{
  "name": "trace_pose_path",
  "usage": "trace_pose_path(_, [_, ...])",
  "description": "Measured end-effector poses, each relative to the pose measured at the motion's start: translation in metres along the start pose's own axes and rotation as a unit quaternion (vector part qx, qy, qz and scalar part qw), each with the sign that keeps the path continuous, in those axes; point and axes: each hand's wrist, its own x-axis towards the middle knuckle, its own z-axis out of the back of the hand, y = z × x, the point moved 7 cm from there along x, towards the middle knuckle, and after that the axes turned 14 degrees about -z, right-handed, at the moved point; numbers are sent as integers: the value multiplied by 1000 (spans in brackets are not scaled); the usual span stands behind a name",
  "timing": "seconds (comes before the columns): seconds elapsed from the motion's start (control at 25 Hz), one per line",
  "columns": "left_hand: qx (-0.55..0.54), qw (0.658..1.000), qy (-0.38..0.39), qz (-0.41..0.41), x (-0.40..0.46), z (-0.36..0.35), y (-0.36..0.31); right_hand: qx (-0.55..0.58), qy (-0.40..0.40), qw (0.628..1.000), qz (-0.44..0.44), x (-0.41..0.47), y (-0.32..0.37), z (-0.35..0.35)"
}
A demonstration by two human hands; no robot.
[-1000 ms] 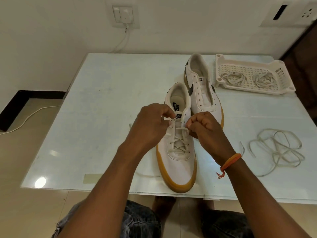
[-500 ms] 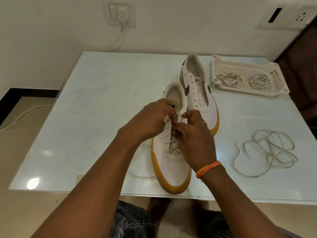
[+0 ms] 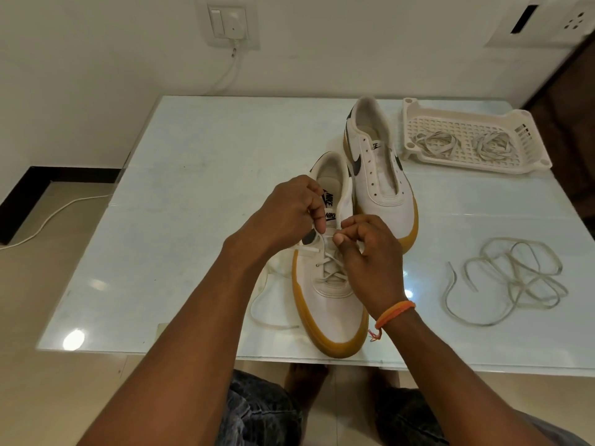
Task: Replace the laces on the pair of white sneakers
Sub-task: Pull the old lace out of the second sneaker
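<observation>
A white sneaker with a gum sole [image 3: 328, 313] lies toe toward me at the table's near edge, partly laced with a white lace [image 3: 331, 268]. My left hand [image 3: 289, 214] pinches that lace at the upper left eyelets. My right hand [image 3: 370, 255] pinches the lace on the right side, by the tongue. A loose end of the lace [image 3: 267, 313] trails on the table to the shoe's left. The second sneaker [image 3: 380, 175] lies behind it with no lace in its eyelets.
A white plastic basket [image 3: 521, 136] at the back right holds two coiled laces [image 3: 434, 144]. A loose tangle of lace [image 3: 512, 281] lies on the glass table [image 3: 193, 188] to the right. A wall socket with a cable [image 3: 231, 24] is behind the table.
The view shifted slightly. My hands stay at the upper eyelets of the near sneaker, and my right hand has slid a little lower and to the right along the lace.
</observation>
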Motion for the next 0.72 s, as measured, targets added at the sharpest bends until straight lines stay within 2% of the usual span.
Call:
trace_pose_path(0.2, [2, 1000, -16, -7, 3, -5, -2, 92, 13, 992, -80, -5, -15, 2])
trace_pose_path(0.36, [-37, 999, -30, 10, -3, 0, 6, 29, 12, 999, -9, -1, -4, 4])
trace_pose_path(0.48, [-76, 997, -34, 6, -10, -1, 10, -1, 21, 1000, 3, 5, 2, 4])
trace_pose_path(0.6, [-155, 977, -116, 89, -22, 8, 26, -20, 16, 999, 38, 1, 12, 5])
trace_pose_path(0.64, [-182, 968, -122, 120, -25, 9, 31, -31, 17, 999, 40, 0, 14, 4])
trace_pose_path(0.72, [-172, 977, -51, 119, -28, 4, 32, -54, 30, 998, 25, 2, 14, 2])
